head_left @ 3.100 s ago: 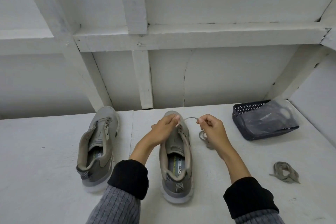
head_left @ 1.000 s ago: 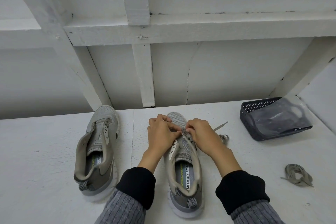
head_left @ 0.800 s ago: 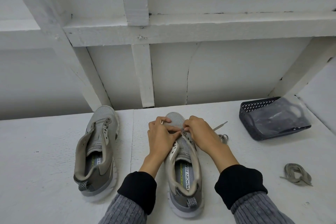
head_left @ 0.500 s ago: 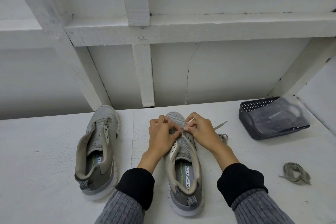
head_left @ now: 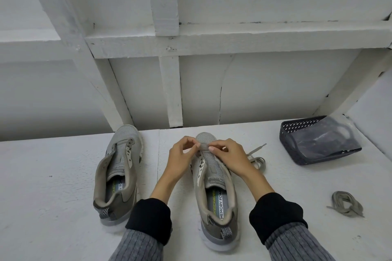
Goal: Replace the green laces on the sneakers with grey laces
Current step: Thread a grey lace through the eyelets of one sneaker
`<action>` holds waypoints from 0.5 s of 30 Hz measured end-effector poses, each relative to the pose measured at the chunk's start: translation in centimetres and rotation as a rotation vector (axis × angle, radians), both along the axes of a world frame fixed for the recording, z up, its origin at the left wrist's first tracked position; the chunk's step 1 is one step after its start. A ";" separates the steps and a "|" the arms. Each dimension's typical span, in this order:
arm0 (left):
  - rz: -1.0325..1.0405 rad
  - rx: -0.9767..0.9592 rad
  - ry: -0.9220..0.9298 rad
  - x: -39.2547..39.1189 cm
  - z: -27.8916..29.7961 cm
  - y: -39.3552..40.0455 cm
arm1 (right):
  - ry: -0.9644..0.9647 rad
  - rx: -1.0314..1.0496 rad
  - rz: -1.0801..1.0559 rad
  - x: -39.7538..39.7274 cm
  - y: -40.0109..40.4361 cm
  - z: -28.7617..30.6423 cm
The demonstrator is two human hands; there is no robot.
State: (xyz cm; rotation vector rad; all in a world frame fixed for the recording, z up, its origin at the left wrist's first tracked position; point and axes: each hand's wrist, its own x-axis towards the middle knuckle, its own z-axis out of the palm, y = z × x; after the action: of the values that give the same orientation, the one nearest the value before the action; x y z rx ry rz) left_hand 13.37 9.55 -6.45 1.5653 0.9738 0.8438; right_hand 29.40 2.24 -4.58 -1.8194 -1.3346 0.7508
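Hands: left hand [head_left: 180,155] and right hand [head_left: 230,158] pinched on lace [head_left: 204,146] at toe eyelets of right shoe [head_left: 214,186] | Change: lace now drawn flat across bottom row, where half a second ago it was being threaded | Slack: coiled beside shoe | Status: first row seated; left shoe [head_left: 119,171] unlaced; spare lace [head_left: 346,203] well apart on table [head_left: 53,176].

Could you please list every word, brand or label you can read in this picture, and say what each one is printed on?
"MEMORY FOA": white strip on the insole of the grey mesh sneaker between the hands; its last letters are hidden under the tongue.
"SKECHERS": yellow-green lettering beside that strip, small and only partly legible.
"FOA": insole of the unlaced grey sneaker to the left; the rest is hidden, and the yellow-green lettering is too blurred to read.
Nothing else carries text.
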 end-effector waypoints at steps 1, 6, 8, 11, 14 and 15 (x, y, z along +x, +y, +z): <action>0.009 0.008 0.016 0.2 -0.2 -0.3 | 0.007 0.008 0.002 -0.3 0.2 0.1; 0.067 -0.022 0.119 0.8 -0.9 -0.9 | 0.154 0.123 -0.178 -0.3 1.1 1.4; 0.092 -0.002 0.169 1.1 -0.6 -0.9 | 0.311 0.255 -0.247 0.0 1.3 3.1; 0.131 -0.005 0.245 1.6 -0.1 -0.9 | 0.458 0.329 -0.229 0.1 1.2 5.2; 0.086 0.016 0.377 2.0 0.0 -0.8 | 0.207 0.150 -0.163 -0.3 1.0 4.0; 0.072 0.012 0.399 2.0 0.2 -0.8 | 0.131 0.083 -0.153 -0.4 0.9 3.2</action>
State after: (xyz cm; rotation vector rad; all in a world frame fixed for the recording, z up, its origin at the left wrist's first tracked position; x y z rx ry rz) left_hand 15.34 8.78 -6.29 1.7554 1.3166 0.5951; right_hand 28.97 3.14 -1.43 -1.7527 -1.1128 0.7093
